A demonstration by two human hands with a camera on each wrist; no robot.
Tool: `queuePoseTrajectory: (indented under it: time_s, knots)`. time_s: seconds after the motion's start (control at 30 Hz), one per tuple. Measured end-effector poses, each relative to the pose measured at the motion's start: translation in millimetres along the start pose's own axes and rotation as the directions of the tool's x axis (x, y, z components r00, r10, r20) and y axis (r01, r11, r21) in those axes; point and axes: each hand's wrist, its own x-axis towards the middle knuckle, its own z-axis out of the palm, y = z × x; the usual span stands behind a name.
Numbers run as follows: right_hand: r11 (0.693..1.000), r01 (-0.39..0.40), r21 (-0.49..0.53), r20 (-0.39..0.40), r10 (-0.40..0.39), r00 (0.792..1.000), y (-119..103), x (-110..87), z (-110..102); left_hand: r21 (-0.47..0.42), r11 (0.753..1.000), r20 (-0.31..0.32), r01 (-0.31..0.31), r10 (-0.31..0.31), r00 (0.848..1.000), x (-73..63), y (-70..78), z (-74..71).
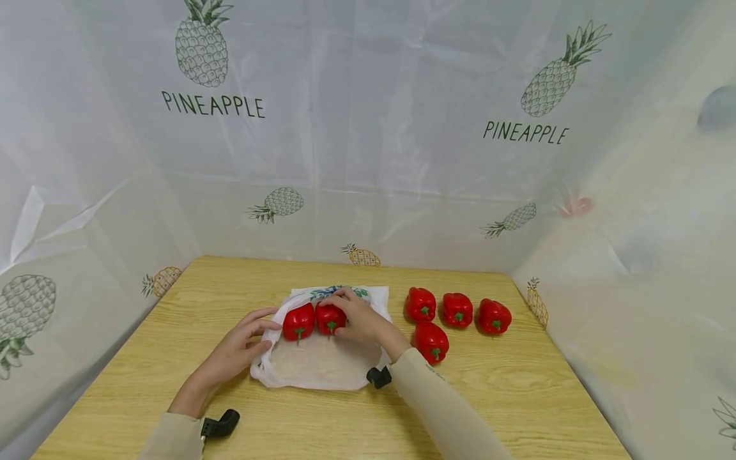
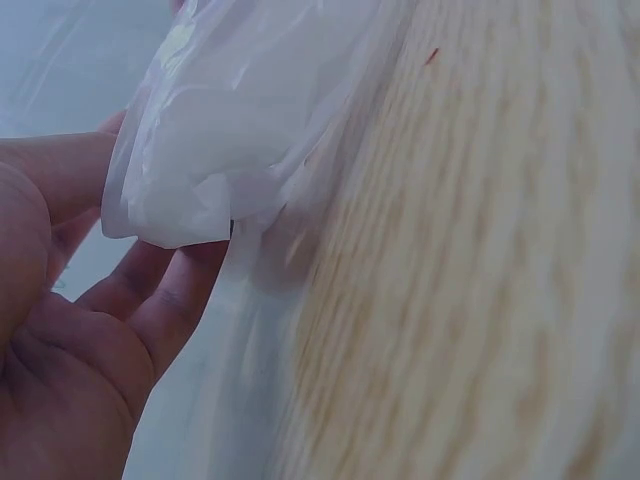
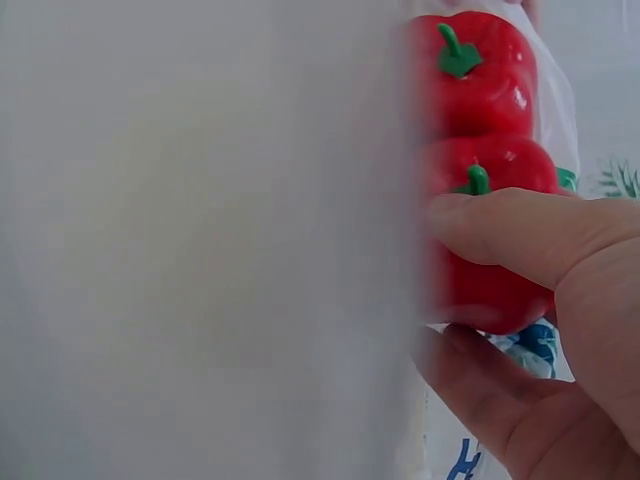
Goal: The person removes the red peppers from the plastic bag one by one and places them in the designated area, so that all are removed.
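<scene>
A white plastic bag (image 1: 322,370) lies on the table with its mouth toward me. Two red bell peppers with green stems are at its upper part, a left one (image 1: 299,321) and a right one (image 1: 330,317). My right hand (image 1: 359,317) grips the right pepper, thumb near its stem and fingers round the far side; the right wrist view shows this pepper (image 3: 495,285) against the other (image 3: 490,75). At the bag's left side, my left hand (image 1: 238,345) has its fingers spread and loosely bent, the fingertips at the plastic (image 2: 230,130).
Several more red bell peppers (image 1: 457,310) stand on the wooden table (image 1: 517,396) right of the bag, one pepper (image 1: 431,342) nearer to me. A pineapple-print plastic sheet (image 1: 356,140) encloses the table's back and sides. A black wrist camera (image 1: 221,424) sits by the left sleeve.
</scene>
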Motion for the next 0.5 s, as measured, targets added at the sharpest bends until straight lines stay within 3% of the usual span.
queuePoseTrajectory:
  time_s: [0.5]
  knots:
    - [0.999, -0.017, -0.027, -0.034, 0.016, 0.999, -1.4, 1.9, 4.3, 0.003, 1.000, -0.007, -0.006, 0.006, 1.000, -0.5, 0.5, -0.6]
